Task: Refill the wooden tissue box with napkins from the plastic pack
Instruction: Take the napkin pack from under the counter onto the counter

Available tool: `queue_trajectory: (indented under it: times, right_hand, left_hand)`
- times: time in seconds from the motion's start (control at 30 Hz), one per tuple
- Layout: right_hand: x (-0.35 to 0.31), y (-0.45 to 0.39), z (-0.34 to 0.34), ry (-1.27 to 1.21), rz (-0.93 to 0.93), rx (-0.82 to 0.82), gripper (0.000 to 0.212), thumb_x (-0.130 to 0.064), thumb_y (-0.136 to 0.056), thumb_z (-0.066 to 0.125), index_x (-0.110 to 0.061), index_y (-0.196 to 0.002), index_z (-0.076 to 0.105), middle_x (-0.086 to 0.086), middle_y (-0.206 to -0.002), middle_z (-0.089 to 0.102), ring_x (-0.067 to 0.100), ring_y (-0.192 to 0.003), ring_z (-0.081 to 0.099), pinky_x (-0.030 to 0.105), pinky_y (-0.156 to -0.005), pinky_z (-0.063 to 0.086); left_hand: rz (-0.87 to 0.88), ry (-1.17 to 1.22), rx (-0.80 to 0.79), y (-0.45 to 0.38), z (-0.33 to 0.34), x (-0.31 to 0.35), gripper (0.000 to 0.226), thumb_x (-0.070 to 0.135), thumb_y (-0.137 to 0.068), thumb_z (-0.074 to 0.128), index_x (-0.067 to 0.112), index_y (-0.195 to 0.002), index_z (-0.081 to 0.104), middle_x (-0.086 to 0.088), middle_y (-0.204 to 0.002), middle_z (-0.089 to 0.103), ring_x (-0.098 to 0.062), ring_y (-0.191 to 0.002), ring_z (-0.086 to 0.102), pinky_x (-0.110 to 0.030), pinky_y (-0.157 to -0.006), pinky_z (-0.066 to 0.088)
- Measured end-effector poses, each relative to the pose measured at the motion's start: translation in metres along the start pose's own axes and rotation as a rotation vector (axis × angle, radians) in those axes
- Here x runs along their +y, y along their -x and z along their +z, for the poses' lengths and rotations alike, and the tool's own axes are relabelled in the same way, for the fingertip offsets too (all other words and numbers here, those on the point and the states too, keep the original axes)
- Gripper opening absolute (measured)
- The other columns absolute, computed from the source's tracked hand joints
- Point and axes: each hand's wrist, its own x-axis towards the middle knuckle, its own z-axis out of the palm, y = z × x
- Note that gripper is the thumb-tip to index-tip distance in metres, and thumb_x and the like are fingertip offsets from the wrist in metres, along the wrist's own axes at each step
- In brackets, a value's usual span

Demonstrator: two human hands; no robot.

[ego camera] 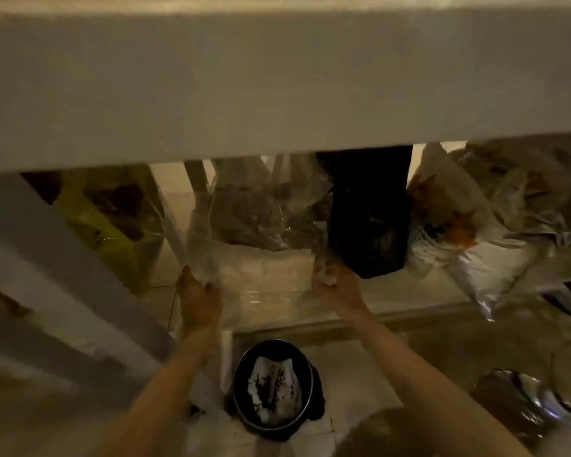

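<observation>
A clear plastic pack of white napkins point(264, 275) lies on a low shelf under a white table top, in the middle of the blurred, dim head view. My left hand point(200, 301) grips the pack's loose plastic at its left end. My right hand point(338, 288) pinches the crumpled plastic at its right end. Both forearms reach up from the bottom of the frame. No wooden tissue box is in view.
The white table top point(277, 87) fills the upper half. On the shelf stand a green bag point(112, 222), clear bags point(261, 209), a black box point(370, 219) and white printed sacks point(468, 239). A black bin point(274, 384) with crumpled paper stands on the floor below.
</observation>
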Motion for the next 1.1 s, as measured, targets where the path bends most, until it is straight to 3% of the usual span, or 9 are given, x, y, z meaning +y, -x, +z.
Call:
queue_trajectory:
  times: [0.1,0.2,0.37,0.6,0.77,0.87,0.97,1.03,1.1]
  right_hand:
    - [0.001,-0.012,0.008,-0.083,0.041,-0.013,0.032,-0.003,-0.085,0.059,0.003,-0.116,0.053,0.012,-0.096,0.058,0.025,-0.088,0.058,0.033,-0.075,0.05]
    - [0.004,-0.012,0.012,-0.062,0.066,-0.004,0.005,-0.007,-0.086,0.057,-0.005,-0.083,0.061,0.001,-0.07,0.057,0.008,-0.061,0.052,0.009,-0.051,0.041]
    - [0.001,0.007,-0.006,-0.074,0.102,0.018,0.033,-0.002,-0.087,0.054,-0.013,-0.056,0.051,-0.006,-0.058,0.048,0.006,-0.057,0.046,0.018,-0.058,0.04]
    - [-0.018,0.06,-0.055,-0.111,0.126,0.019,0.015,-0.001,-0.088,0.052,-0.005,-0.077,0.062,0.012,-0.081,0.063,0.023,-0.078,0.059,0.034,-0.075,0.049]
    - [-0.036,0.122,-0.098,-0.112,0.136,0.025,0.02,0.0,-0.086,0.056,-0.01,-0.07,0.064,0.013,-0.083,0.066,0.027,-0.084,0.061,0.039,-0.082,0.048]
    - [-0.048,0.168,-0.124,-0.064,0.113,-0.009,0.03,-0.006,-0.086,0.059,-0.027,-0.066,0.064,0.011,-0.087,0.07,0.026,-0.091,0.066,0.042,-0.088,0.051]
    - [-0.071,0.21,-0.156,-0.019,0.036,-0.035,0.026,-0.006,-0.087,0.058,-0.024,-0.071,0.065,-0.005,-0.079,0.068,-0.006,-0.077,0.063,0.023,-0.077,0.047]
    - [-0.094,0.234,-0.182,0.007,-0.009,-0.03,0.015,-0.008,-0.088,0.058,-0.014,-0.081,0.069,-0.013,-0.076,0.066,-0.011,-0.071,0.061,0.007,-0.068,0.043]
    - [-0.119,0.254,-0.209,0.021,-0.067,-0.024,0.012,-0.01,-0.089,0.058,-0.009,-0.089,0.07,-0.011,-0.079,0.067,-0.009,-0.072,0.061,0.003,-0.065,0.043]
  left_hand:
    - [-0.099,0.035,-0.01,-0.015,0.009,-0.004,0.055,-0.002,-0.088,0.045,-0.003,-0.139,0.025,-0.024,-0.142,0.038,-0.037,-0.128,0.04,-0.042,-0.106,0.035]
    - [-0.139,0.172,-0.019,-0.024,0.015,-0.012,0.031,-0.002,-0.089,0.042,0.005,-0.118,0.05,0.0,-0.114,0.069,-0.018,-0.103,0.063,-0.026,-0.087,0.05]
    - [-0.052,-0.072,-0.031,-0.002,0.003,0.002,0.028,0.014,-0.089,0.051,-0.011,-0.091,0.064,-0.032,-0.097,0.066,-0.043,-0.094,0.058,-0.029,-0.068,0.028]
    - [-0.001,-0.066,-0.103,0.045,-0.033,0.028,0.025,0.014,-0.091,0.048,-0.004,-0.093,0.065,-0.017,-0.088,0.065,-0.032,-0.087,0.059,-0.027,-0.066,0.03]
    - [0.036,-0.096,-0.17,0.097,-0.07,0.043,0.024,0.012,-0.09,0.049,0.003,-0.07,0.058,-0.003,-0.06,0.051,-0.021,-0.062,0.048,-0.019,-0.048,0.029]
    - [0.093,-0.047,-0.152,0.136,-0.1,0.05,0.023,0.015,-0.09,0.052,-0.004,-0.083,0.065,-0.017,-0.078,0.068,-0.032,-0.077,0.062,-0.029,-0.06,0.035]
    - [0.16,0.009,-0.154,0.172,-0.134,0.067,0.019,0.011,-0.09,0.052,-0.004,-0.091,0.064,-0.011,-0.084,0.063,-0.026,-0.081,0.059,-0.027,-0.063,0.032]
    - [0.266,0.041,-0.181,0.191,-0.16,0.082,0.016,0.011,-0.09,0.051,0.001,-0.088,0.063,-0.012,-0.084,0.066,-0.026,-0.078,0.061,-0.025,-0.056,0.036]
    - [0.39,0.052,-0.191,0.204,-0.186,0.099,0.014,0.009,-0.088,0.053,0.002,-0.084,0.064,-0.015,-0.079,0.068,-0.027,-0.072,0.062,-0.018,-0.058,0.04]
